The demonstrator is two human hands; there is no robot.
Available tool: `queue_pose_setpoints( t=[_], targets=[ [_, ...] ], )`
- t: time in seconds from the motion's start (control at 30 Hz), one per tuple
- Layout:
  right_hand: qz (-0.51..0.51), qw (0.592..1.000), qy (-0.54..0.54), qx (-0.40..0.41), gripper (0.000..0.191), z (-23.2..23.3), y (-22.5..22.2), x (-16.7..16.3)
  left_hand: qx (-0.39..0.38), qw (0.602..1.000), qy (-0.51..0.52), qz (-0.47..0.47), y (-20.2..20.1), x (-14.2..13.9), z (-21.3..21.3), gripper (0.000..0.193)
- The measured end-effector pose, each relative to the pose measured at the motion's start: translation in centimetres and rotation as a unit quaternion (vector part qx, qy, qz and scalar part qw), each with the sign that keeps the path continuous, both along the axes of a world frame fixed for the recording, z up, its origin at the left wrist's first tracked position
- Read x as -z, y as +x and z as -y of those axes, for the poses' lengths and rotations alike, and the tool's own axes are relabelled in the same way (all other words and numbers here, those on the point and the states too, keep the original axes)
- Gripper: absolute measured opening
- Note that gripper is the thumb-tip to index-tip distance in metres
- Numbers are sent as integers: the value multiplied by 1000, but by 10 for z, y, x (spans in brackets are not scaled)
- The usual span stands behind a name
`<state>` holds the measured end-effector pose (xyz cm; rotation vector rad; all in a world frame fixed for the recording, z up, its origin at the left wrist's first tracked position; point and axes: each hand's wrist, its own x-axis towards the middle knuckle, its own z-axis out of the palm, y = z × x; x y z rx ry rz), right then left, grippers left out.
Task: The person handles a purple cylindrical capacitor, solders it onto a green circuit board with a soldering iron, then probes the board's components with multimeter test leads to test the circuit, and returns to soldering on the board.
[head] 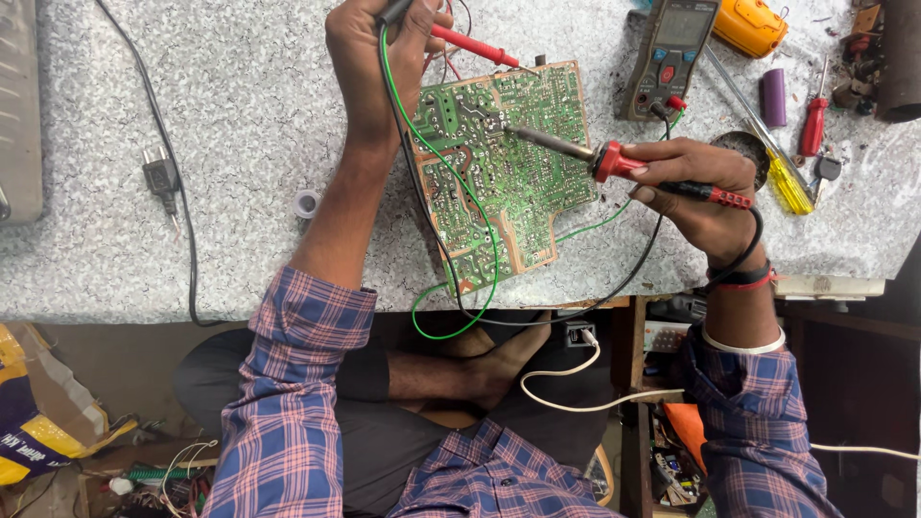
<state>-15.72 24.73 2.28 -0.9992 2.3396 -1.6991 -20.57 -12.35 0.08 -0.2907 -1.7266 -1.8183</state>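
A green printed circuit board [499,173] is laid solder-side up on the speckled grey worktop [240,144], tilted slightly, between the two hands. A soldering iron [614,158] with a red collar is gripped in the right hand [700,192], the fingers closed round its handle, and its metal tip is brought down onto the board's upper middle area, where it appears to touch a joint. The left hand [374,58] is raised above the board's upper left corner; a red probe [475,46] and a dark lead are pinched between its closed fingers, and the probe's point is directed towards the board's top edge. Green and black wires [451,240] are looped across the board and down over the table edge.

Behind the board a digital multimeter [672,53] is lying, with an orange device [748,24], a purple cylinder [773,96], and red and yellow screwdrivers [801,153] to its right. A small roll [306,203] and a black plug [161,177] are seen left of the forearm.

The step in hand is judged to be the heating of a single joint on the board. For the next move, the tip would have to be kept steady on that one pad, clear of neighbouring tracks and of the wires draped nearby, while the board is kept from sliding.
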Motion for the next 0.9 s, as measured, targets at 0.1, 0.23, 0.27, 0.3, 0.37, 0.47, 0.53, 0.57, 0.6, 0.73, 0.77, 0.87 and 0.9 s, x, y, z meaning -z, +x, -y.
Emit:
queue_pose_setpoints(
  t=[0.1, 0.23, 0.27, 0.3, 0.37, 0.47, 0.53, 0.57, 0.6, 0.73, 0.77, 0.87, 0.9],
  targets=[
    [3, 1000, -10, -5, 22, 1, 1, 0, -6, 1000, 0, 17, 2, -1, -1, 14],
    [5, 1000, -14, -17, 21, 1, 1, -3, -13, 1000, -5, 20, 2, -6, -3, 14],
    [6, 1000, -12, -10, 21, 2, 1, -3, -14, 1000, -11, 17, 2, -7, -3, 14],
    [7, 1000, -11, -4, 22, 3, 2, -3, -11, 1000, -6, 20, 3, -8, -3, 14],
    [5, 1000, -10, -7, 22, 4, 2, -4, -6, 1000, 6, 28, 3, -9, -3, 14],
    [3, 1000, -18, -18, 22, 5, 1, -4, -2, 1000, 11, 18, 2, -10, -4, 15],
    [14, 1000, -24, 0, 21, 5, 2, -2, -1, 1000, 16, 23, 2, -9, -4, 14],
    [6, 1000, -16, 4, 22, 6, 3, -1, 1, 1000, 19, 25, 2, -8, -4, 14],
    [-2, 1000, -8, 8, 22, 5, 4, 0, -3, 1000, 15, 27, 2, -7, -4, 14],
    [14, 1000, -17, 18, 21, 3, 6, 1, -15, 999, 3, 29, 1, -2, -2, 15],
    [9, 1000, -13, 17, 21, 3, 6, 2, -18, 999, 3, 27, 0, -1, -2, 15],
    [5, 1000, -7, 12, 21, 7, 6, 6, -7, 1000, 12, 18, -2, 3, -1, 15],
    [7, 1000, -9, 11, 21, 8, 5, 8, -4, 1000, 15, 18, -3, 3, -1, 15]
  ],
)
